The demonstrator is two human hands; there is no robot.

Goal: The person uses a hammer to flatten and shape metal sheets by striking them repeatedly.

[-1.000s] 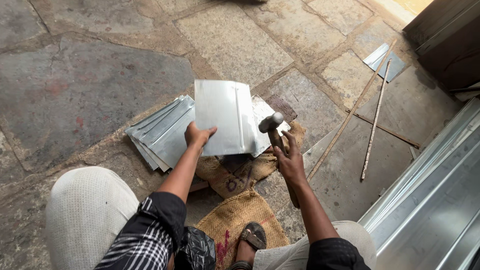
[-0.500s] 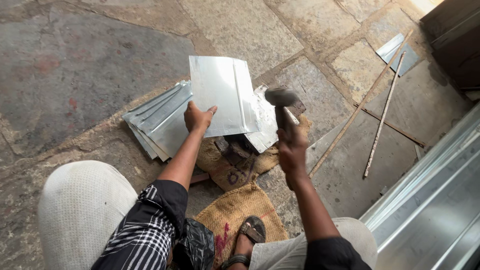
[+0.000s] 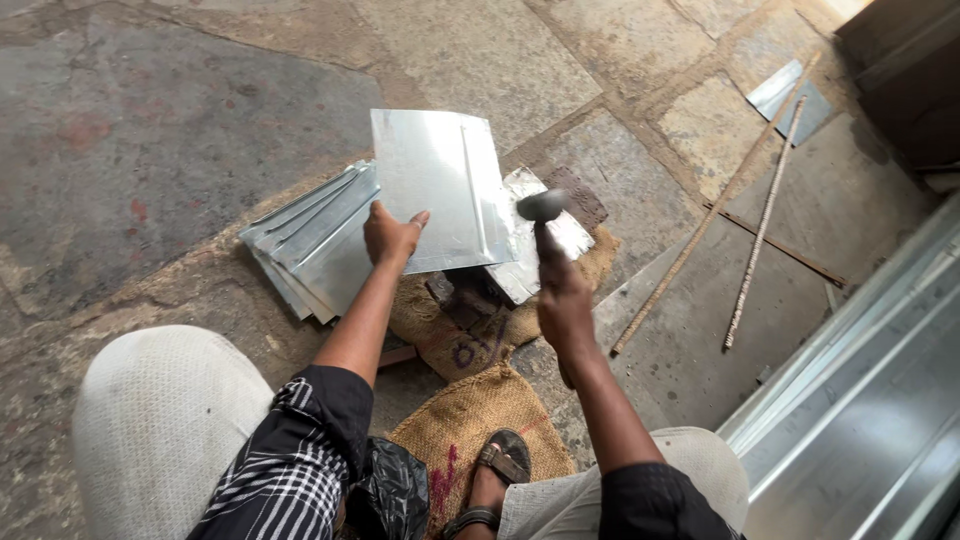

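While my left hand (image 3: pixel 392 232) pins metal sheet (image 3: pixel 440 188), right hand (image 3: pixel 563 300) grips raised hammer (image 3: pixel 541 207); off-aim blow risks fingers.

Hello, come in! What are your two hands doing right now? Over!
Left hand grips metal sheet by its near edge. Right hand holds hammer, head above the sheet's right edge. Sheet stack alongside; nothing blocking.

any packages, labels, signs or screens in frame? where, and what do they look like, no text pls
Burlap sack: under the metal sheet, between left hand and right hand; crumpled, tan, with dark purple printed marks.
Second burlap sack: flat on the floor by the sandalled foot; tan, with a red stain.
No signs or screens.
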